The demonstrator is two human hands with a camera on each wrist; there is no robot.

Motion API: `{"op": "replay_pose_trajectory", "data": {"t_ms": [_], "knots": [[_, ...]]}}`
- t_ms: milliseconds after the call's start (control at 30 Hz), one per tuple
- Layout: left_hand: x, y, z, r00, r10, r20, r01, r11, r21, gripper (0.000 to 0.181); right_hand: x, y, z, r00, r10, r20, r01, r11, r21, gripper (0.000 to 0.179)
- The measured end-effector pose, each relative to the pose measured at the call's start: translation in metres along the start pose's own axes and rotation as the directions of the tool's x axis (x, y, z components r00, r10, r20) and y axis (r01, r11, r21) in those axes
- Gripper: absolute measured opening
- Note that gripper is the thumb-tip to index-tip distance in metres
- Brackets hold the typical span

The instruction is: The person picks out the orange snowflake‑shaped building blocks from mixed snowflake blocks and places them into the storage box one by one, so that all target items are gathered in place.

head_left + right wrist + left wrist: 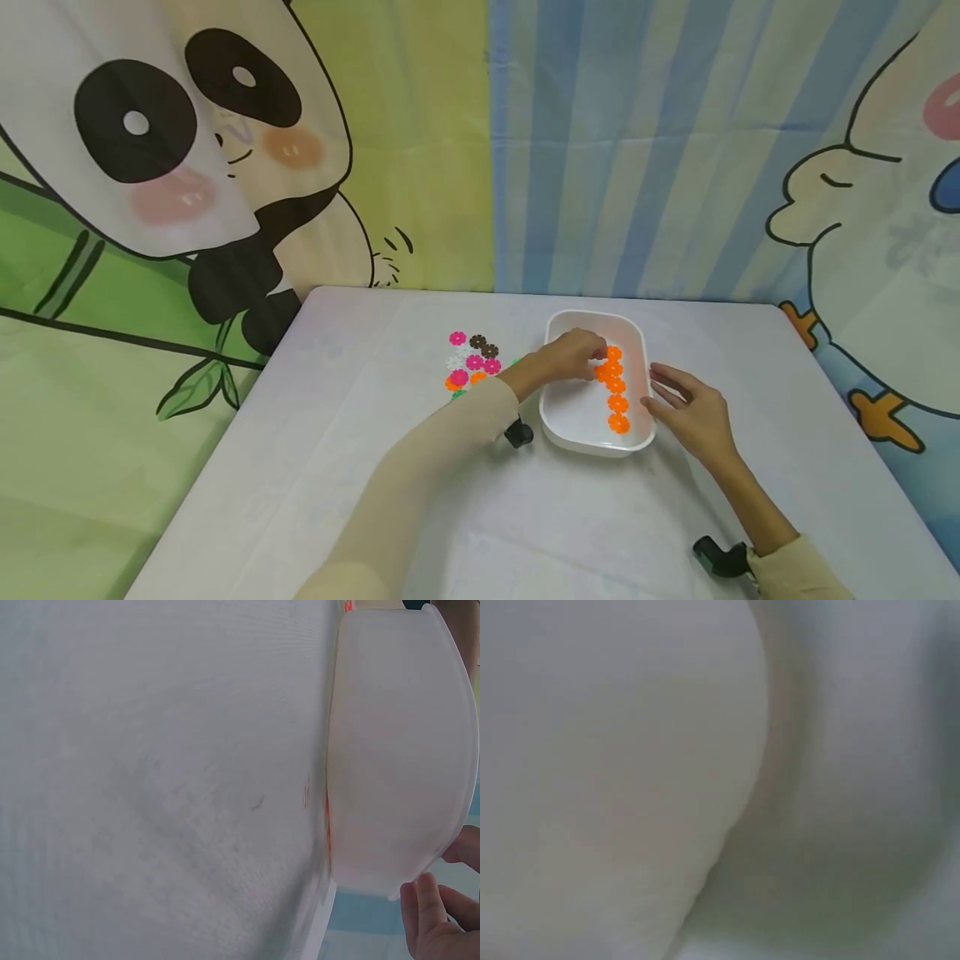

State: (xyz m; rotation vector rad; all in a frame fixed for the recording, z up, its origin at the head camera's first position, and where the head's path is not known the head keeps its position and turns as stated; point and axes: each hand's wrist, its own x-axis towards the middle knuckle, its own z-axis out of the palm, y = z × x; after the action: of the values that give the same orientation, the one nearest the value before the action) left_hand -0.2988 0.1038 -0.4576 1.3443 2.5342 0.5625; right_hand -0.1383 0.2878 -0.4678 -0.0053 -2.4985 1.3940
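A white rectangular tray (562, 421) stands on the table, with several orange flower-shaped discs (618, 403) in a column along its right side. My left hand (573, 354) reaches over the tray's left rim, fingers curled. At its fingertips it pinches an orange disc (602, 372) just left of the column; the fingers partly cover it. Against the right rim, my right hand (697, 417) touches the tray with relaxed fingers and thumb. The right wrist view has the tray's outer wall (405, 750) and the right fingers (427, 900) at its rim. The left wrist view is blurred pale surfaces.
Left of the tray lies a loose cluster of flower-shaped discs (474, 362) in pink, brown, white, orange and green. Dark wrist-camera mounts (519, 433) sit by both sleeves. The white table (300, 467) ends at a printed cloth backdrop (637, 150).
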Motion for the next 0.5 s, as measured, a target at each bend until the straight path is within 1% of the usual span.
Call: {"op": "replay_pose_trajectory", "data": {"t_ms": [167,233,333,500], "knots": [[0.008,0.004,0.010,1.000,0.012,0.007,-0.012,0.998,0.069,0.031,0.000,0.000,0.000,1.000,0.005,0.000,-0.005,1.000,0.006,0.057],[0.010,0.004,0.014,1.000,0.000,0.008,-0.001,0.996,0.088,0.030,0.000,0.001,0.001,1.000,0.008,0.003,-0.008,1.000,0.008,0.057],[0.010,0.004,0.018,1.000,-0.012,-0.009,0.013,0.995,0.101,0.027,0.000,0.001,0.002,1.000,0.011,0.003,-0.011,1.000,0.013,0.057],[0.012,0.003,0.020,0.999,-0.007,-0.039,0.012,0.991,0.130,0.024,0.000,0.001,0.001,1.000,0.004,-0.007,-0.004,1.000,-0.002,0.057]]}}
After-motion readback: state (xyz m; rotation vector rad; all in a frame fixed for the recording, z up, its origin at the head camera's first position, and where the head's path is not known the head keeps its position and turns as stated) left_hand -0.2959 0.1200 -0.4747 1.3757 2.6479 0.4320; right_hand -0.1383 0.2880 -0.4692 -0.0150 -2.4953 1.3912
